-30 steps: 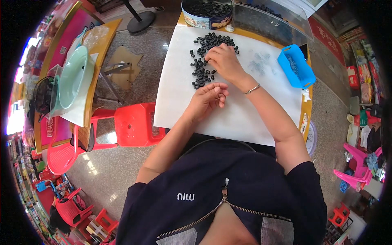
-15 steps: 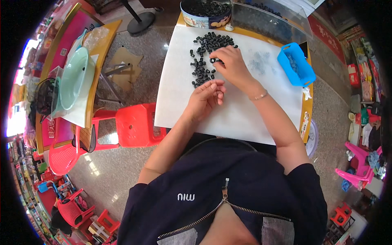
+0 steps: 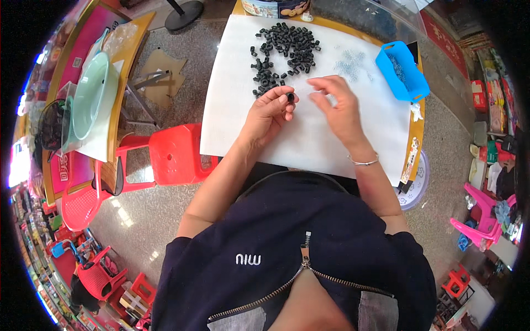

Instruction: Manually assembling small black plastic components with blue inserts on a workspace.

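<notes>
Between the thumb and fingers of my left hand (image 3: 268, 115) is a small black cylindrical part (image 3: 290, 97), its round hollow end showing. To the right of it, my right hand (image 3: 343, 110) hovers over the white table covering (image 3: 309, 140), thumb and fingers apart, nothing visible in them. Beyond both hands lies a loose pile of black cylindrical parts (image 3: 295, 47), trailing down toward my left fingers. Tiny bluish pieces (image 3: 351, 63) are scattered to the right of the pile. More such pieces lie inside a bright blue plastic basket (image 3: 415, 91) at the table's right edge.
A round printed tin (image 3: 265, 7) and a clear plastic bin (image 3: 364, 25) stand along the far edge. On my left are a red plastic stool (image 3: 176, 157) and a side table holding a pale green basin (image 3: 91, 99). A pink stool (image 3: 483, 215) stands off to the right.
My right hand has moved from the pile toward me and to the right, and its fingers have parted. A black part now shows in my left hand. The whole view has shifted slightly.
</notes>
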Demonstrator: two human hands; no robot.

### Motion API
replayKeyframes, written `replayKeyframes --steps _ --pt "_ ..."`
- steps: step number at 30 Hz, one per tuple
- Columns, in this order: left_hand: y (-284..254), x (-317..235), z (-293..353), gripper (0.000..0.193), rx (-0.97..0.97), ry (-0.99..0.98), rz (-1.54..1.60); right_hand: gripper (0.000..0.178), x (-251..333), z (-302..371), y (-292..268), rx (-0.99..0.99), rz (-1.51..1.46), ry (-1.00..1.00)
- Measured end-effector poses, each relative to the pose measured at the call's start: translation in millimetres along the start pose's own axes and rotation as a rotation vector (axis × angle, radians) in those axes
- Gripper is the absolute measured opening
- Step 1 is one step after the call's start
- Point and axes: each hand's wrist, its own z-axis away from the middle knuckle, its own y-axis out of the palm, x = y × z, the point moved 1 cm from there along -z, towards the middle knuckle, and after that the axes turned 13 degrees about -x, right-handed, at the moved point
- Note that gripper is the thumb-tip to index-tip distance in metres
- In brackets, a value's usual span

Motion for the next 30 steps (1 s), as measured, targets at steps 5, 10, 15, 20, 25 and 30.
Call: replayKeyframes --steps 5,10,15,20,25,30 --pt "-5.2 1.7 -2.1 0.018 0.031 -0.006 0.001 0.012 -31.1 5.5 -51.8 -0.187 0.205 0.045" --pt "-3.8 3.7 -3.4 0.017 0.082 0.0 0.011 0.013 -55.9 21.7 -73.0 -0.224 0.382 0.076" --pt "-4.7 4.5 -5.0 0.019 0.085 -0.006 -0.044 0.013 -60.1 19.6 -54.8 -0.155 0.424 -0.019" --pt "-4.0 3.0 -5.4 0.019 0.081 -0.008 -0.068 0.012 -68.1 6.7 -37.8 -0.052 0.477 -0.081" --pt "-4.1 1.0 -1.7 0.022 0.055 -0.015 -0.084 0.01 -54.3 4.3 -32.5 -0.068 0.24 0.086" --pt "-1.5 0.9 -3.4 0.023 0.033 -0.034 -0.134 0.008 4.1 6.3 -13.7 0.004 0.008 0.126"
